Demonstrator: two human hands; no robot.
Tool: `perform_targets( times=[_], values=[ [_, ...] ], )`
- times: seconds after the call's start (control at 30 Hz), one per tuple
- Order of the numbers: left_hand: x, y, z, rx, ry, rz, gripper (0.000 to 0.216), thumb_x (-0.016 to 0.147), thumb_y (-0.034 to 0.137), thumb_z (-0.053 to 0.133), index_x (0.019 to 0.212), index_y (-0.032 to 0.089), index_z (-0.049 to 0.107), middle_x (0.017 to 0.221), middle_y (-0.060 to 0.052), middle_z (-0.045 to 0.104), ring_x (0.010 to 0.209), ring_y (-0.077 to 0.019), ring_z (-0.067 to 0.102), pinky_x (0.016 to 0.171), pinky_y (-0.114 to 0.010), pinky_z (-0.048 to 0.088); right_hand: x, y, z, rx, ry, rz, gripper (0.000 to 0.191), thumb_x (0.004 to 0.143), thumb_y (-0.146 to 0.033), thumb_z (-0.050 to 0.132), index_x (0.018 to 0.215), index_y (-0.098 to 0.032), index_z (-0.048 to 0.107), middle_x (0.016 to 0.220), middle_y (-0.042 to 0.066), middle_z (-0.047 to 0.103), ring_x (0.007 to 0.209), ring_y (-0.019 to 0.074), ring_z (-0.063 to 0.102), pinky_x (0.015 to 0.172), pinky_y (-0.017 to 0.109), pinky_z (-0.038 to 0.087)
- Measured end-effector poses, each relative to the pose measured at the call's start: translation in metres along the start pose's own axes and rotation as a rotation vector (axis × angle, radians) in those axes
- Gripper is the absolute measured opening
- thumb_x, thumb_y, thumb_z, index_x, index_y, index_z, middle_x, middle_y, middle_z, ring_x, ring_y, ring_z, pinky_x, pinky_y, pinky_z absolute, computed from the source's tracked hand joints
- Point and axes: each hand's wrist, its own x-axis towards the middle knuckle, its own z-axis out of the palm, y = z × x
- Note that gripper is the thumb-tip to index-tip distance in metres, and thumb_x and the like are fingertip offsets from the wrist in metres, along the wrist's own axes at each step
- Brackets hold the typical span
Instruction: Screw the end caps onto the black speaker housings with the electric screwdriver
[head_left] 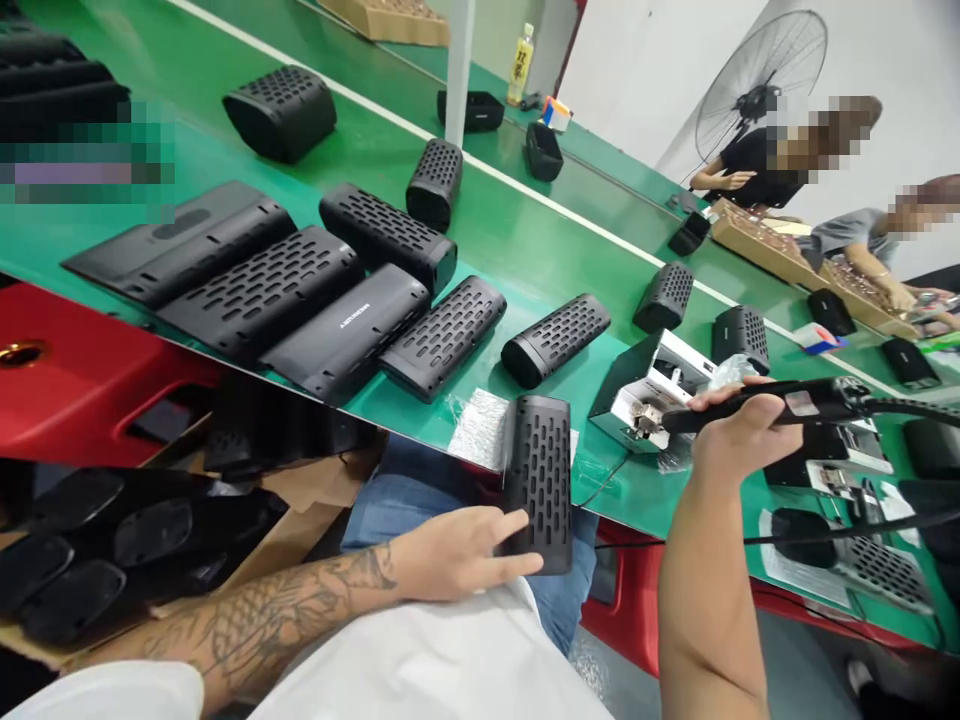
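Observation:
My left hand (pixel 472 550) grips the near end of a black perforated housing (pixel 538 470), fingers along its edge. The housing lies at the table's front edge, slots facing up, its far end by a piece of bubble wrap (pixel 478 428). In my right hand (pixel 739 430) is a black electric screwdriver (pixel 814 400), held level with its cable trailing right. Its tip points left, at the metal outlet of a small screw feeder (pixel 637 400); whether it touches a screw there is too small to tell.
Several black housings, including a perforated one (pixel 446 335), lie on the green table (pixel 510 230). A carton of black parts (pixel 82 550) stands low on the left. A second screw feeder (pixel 840 470) is at right. Two people work across the table near a long cardboard tray (pixel 772 240).

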Motion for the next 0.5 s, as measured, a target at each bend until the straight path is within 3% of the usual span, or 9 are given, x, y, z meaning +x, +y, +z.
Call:
perform_targets(
  times=[0.03, 0.1, 0.17, 0.23, 0.33, 0.4, 0.5],
  values=[
    [0.017, -0.001, -0.005, 0.027, -0.018, 0.050, 0.074, 0.103, 0.018, 0.079, 0.171, 0.043, 0.066, 0.154, -0.008, 0.082, 0.111, -0.0259, 0.082, 0.101, -0.042, 0.076, -0.002, 0.006, -0.004, 0.000, -0.002, 0.006, 0.032, 0.105, -0.049, 0.069, 0.090, -0.021, 0.072, 0.055, -0.005, 0.062, 0.042, 0.0133, 0.061, 0.046, 0.024, 0.054],
    [0.055, -0.011, -0.019, 0.074, -0.063, 0.150, 0.058, 0.108, 0.019, 0.075, 0.162, 0.039, 0.073, 0.156, -0.007, 0.082, 0.134, -0.0270, 0.080, 0.121, -0.045, 0.069, -0.009, 0.012, -0.010, 0.004, -0.013, 0.024, 0.038, 0.107, -0.054, 0.064, 0.090, -0.022, 0.071, 0.055, -0.004, 0.063, 0.043, 0.0133, 0.062, 0.048, 0.026, 0.057],
    [0.091, -0.027, -0.034, 0.085, -0.144, 0.187, 0.066, 0.099, 0.018, 0.085, 0.163, 0.031, 0.073, 0.167, -0.014, 0.076, 0.156, -0.0337, 0.070, 0.137, -0.052, 0.055, -0.017, 0.012, -0.013, 0.010, -0.017, 0.042, 0.040, 0.109, -0.056, 0.061, 0.092, -0.021, 0.071, 0.057, -0.005, 0.064, 0.046, 0.0123, 0.064, 0.052, 0.027, 0.059],
    [0.120, -0.045, -0.044, 0.074, -0.286, 0.147, 0.092, 0.083, 0.028, 0.102, 0.169, 0.023, 0.068, 0.156, -0.022, 0.079, 0.147, -0.0434, 0.072, 0.132, -0.058, 0.054, -0.023, 0.007, -0.015, 0.015, -0.018, 0.067, 0.040, 0.110, -0.055, 0.060, 0.095, -0.020, 0.073, 0.060, -0.004, 0.065, 0.048, 0.0121, 0.065, 0.054, 0.028, 0.059],
    [0.145, -0.063, -0.051, 0.126, -0.404, 0.004, 0.117, 0.070, 0.045, 0.114, 0.171, 0.013, 0.064, 0.135, -0.024, 0.080, 0.122, -0.0446, 0.076, 0.114, -0.055, 0.056, -0.024, -0.002, -0.018, 0.026, -0.010, 0.095, 0.041, 0.105, -0.058, 0.069, 0.098, -0.018, 0.076, 0.061, -0.002, 0.066, 0.048, 0.0147, 0.066, 0.053, 0.030, 0.061],
    [0.153, -0.067, -0.052, 0.206, -0.406, -0.127, 0.117, 0.075, 0.050, 0.112, 0.173, 0.010, 0.062, 0.133, -0.025, 0.078, 0.119, -0.0439, 0.074, 0.110, -0.053, 0.052, -0.022, -0.010, -0.021, 0.041, 0.016, 0.082, 0.052, 0.101, -0.072, 0.073, 0.098, -0.021, 0.075, 0.059, -0.003, 0.064, 0.043, 0.0166, 0.063, 0.048, 0.032, 0.061],
    [0.159, -0.067, -0.056, 0.319, -0.438, -0.307, 0.109, 0.090, 0.057, 0.101, 0.177, 0.009, 0.056, 0.136, -0.025, 0.076, 0.120, -0.0430, 0.070, 0.109, -0.051, 0.047, -0.021, -0.028, -0.026, 0.124, 0.045, -0.013, 0.082, 0.093, -0.106, 0.052, 0.088, -0.026, 0.071, 0.049, -0.006, 0.056, 0.030, 0.0177, 0.049, 0.034, 0.035, 0.053]
  ],
)
